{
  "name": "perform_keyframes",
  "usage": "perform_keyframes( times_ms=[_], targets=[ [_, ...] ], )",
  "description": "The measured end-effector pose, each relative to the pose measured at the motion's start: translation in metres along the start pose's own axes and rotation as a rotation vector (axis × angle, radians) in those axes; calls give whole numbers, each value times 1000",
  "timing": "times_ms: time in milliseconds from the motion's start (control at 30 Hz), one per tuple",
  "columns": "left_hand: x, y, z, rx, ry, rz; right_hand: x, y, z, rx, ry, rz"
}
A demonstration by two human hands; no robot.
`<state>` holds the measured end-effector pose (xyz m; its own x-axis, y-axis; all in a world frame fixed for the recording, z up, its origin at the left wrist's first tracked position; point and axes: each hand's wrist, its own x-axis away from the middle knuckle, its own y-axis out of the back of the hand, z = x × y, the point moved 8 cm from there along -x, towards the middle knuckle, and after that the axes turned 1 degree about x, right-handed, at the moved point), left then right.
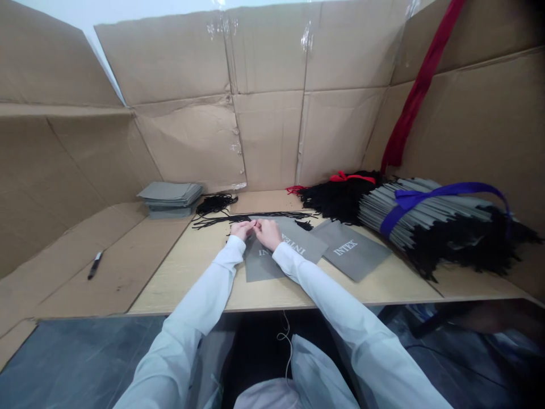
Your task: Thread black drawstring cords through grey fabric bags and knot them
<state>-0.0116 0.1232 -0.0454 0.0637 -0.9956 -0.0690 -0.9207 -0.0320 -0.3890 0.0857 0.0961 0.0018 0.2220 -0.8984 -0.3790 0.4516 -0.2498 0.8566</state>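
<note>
White INTEX; on a grey bag (351, 253)

Cardboard walls (268, 96) around wooden table (187, 267)

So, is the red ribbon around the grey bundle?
No, a purple ribbon binds the grey bundle; the red ribbon ties the black cords.

The person's hands (255, 232) have passage leftward over a pale wooden tabletop (187, 267), while a bulky bundle of grey bags tied with blue ribbon (430, 216) and a heap of black cords (340, 196) bar the right and brown corrugated cardboard walls (268, 142) close the back.
</note>
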Motion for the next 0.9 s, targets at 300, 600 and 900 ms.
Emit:
perform_keyframes(
  times_ms=[300,600,900],
  targets=[
    [9,-1,-7,65,65,-39,2,-3,14,40,12,29],
    [8,31,-67,98,-227,-217,14,25,20,148,104,-32],
    [8,75,-85,-244,-242,-175,10,23,-53,259,-60,113]
  ],
)
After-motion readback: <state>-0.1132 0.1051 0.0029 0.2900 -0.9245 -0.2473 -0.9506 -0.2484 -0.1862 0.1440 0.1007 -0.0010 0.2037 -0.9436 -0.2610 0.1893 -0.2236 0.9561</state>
